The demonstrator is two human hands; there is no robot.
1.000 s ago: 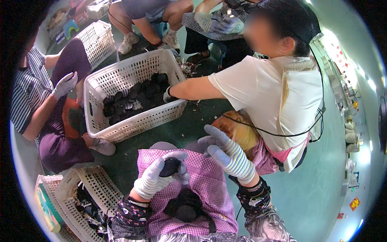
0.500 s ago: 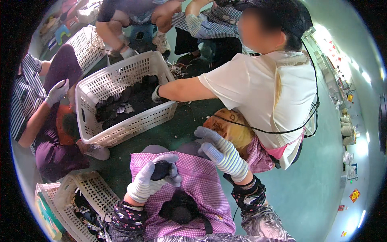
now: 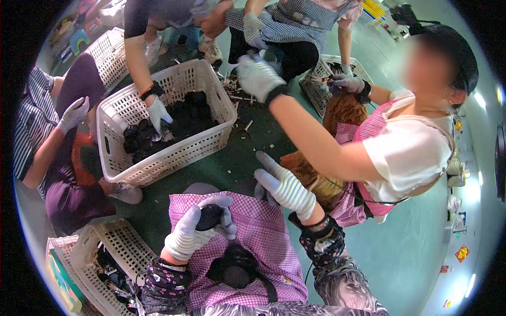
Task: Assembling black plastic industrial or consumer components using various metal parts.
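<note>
My left hand (image 3: 188, 235), in a striped white-grey glove, is closed around a small rounded black piece (image 3: 209, 217) above my lap. My right hand (image 3: 287, 189), gloved the same way, is held out over the right side of my lap with fingers apart and no object visible in it. Between my forearms, a black strapped item with a rounded bulge (image 3: 237, 275) rests on my pink checked apron (image 3: 257, 224). Ahead stands a white slotted crate (image 3: 167, 167) holding dark pieces (image 3: 184, 118).
A co-worker's gloved hand (image 3: 157, 113) reaches into the crate. At right, a person in white and pink (image 3: 369, 150) stretches an arm across. Another crate with dark scraps (image 3: 118, 247) stands at my lower left. Scraps (image 3: 246, 126) litter the dark green floor.
The person at right has withdrawn a hand from the crate and leaned back. A co-worker opposite now reaches into it. My right hand has shifted slightly downward; my left still holds the black piece.
</note>
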